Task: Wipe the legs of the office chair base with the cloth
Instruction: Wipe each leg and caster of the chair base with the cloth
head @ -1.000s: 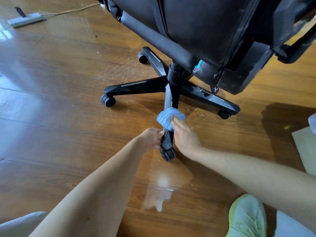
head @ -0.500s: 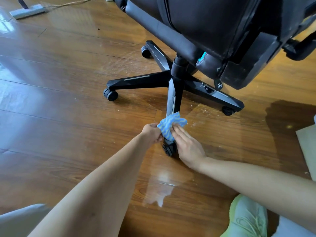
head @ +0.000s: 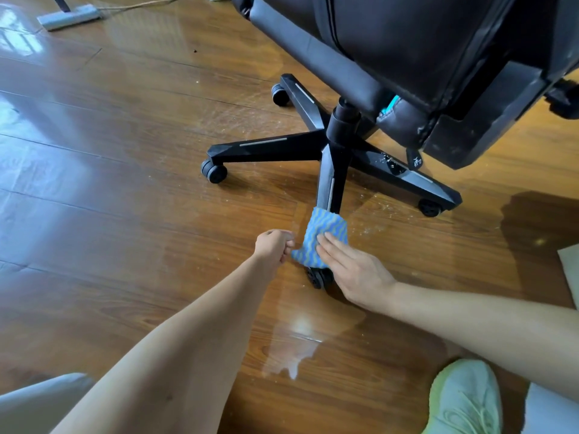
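Where the cloth [head: 324, 238] wraps the outer end of the nearest leg [head: 330, 180], the leg's tip is hidden beneath it, and only the lower part of the caster [head: 317, 277] under that tip shows. The black seat [head: 407, 48] of the office chair hangs over the base [head: 340, 142] and runs out of the picture at the top and right, so any leg behind the central column [head: 344, 120] is covered. Four legs can be counted: one toward the camera, one out to the left, one away to the upper left, one to the right. Four casters show, one under each, the right one partly tucked beneath its leg.

The nearest leg lies with its long axis running from the hub almost straight toward the viewer, its outer end lowest in the view. The blue-and-white wavy cloth sits draped over that end, just above the caster, on the wooden floor [head: 109, 189] side nearest the person.

The right hand [head: 351, 270] lies flat with fingers spread, pressing the cloth against the leg from the right. The left hand [head: 273, 245] is curled into a loose fist right beside the cloth's left edge; whether it pinches the fabric or the leg cannot be told.

One pale green shoe [head: 463, 402] shows at the bottom right, cut off by the frame.
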`<state>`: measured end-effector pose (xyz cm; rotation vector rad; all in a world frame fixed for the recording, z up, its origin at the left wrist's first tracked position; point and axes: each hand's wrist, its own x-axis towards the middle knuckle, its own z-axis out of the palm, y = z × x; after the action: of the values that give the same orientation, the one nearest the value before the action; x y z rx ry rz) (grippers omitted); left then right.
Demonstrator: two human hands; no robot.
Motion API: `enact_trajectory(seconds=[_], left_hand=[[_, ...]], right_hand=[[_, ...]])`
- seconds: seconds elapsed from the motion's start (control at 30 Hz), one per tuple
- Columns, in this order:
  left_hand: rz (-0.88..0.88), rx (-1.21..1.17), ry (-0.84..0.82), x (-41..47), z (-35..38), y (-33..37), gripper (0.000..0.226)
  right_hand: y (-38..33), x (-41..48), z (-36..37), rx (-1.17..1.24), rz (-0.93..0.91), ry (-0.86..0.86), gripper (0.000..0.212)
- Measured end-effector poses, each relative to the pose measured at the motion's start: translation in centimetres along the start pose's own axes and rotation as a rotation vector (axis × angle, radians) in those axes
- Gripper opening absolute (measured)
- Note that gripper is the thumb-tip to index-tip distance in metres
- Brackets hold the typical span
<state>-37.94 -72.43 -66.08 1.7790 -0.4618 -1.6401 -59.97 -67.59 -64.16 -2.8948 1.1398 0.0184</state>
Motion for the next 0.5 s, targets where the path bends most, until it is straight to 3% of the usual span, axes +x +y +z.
enact_trajectory(seconds=[0.13,0.27,0.33,0.5], left_hand=[[0.049,-0.029,0.058,0.2,0.2,-0.6,0.017],[0.129,0.087,0.126,-0.1,0.8,-0.6,0.014],[0.18,0.164,0.172,-0.4,1.0,0.0,0.006],[0.264,0.274,0.169,-0.6,1.7,1.1,0.003]], right_hand=[[4.3,2.8,-1.7,-0.117,-0.21,-0.015,0.053],[5.4,8.2,-3.1,-0.114,0.104,-0.043,0.055],[4.9,8.9,-2.9,-0.148,0.127,-0.072,0.055],[2.1,4.8,-2.8,-0.101,-0.211,-0.167,0.052]])
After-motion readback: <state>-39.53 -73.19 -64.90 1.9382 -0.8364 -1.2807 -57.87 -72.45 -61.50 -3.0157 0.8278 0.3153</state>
